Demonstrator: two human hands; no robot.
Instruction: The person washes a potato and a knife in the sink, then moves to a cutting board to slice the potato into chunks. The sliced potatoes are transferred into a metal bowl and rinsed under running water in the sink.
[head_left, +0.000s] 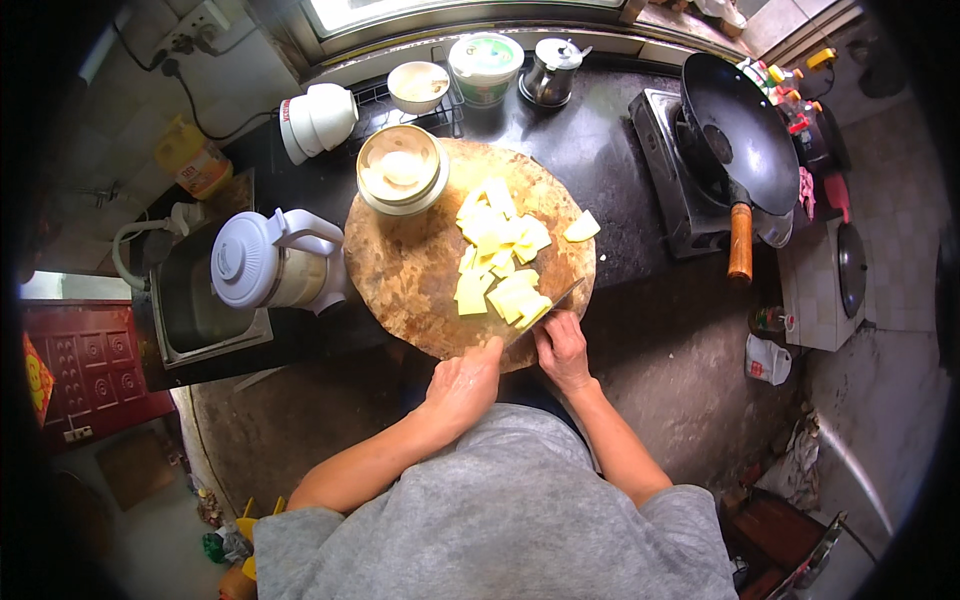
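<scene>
A knife (556, 302) lies slantwise over the near right part of a round wooden chopping board (405, 285), seen almost edge-on. My left hand (466, 381) is closed round its near end, so the handle is hidden. Bent fingers of my right hand (564, 349) are against or just beside the blade; whether they hold something does not show. Beyond the blade, pale yellow cut pieces (517, 289) lie overlapping, with more pieces (499, 229) heaped farther back. One separate pale yellow piece (582, 226) rests at the board's right edge.
A round lidded container (399, 165) stands on the board's back left. To the left are a white-lidded jug (244, 259) and a sink (202, 300). Bowls (319, 120), a tub (486, 67) and a metal pot (551, 73) line the back. A wok (739, 135) sits on a stove at right.
</scene>
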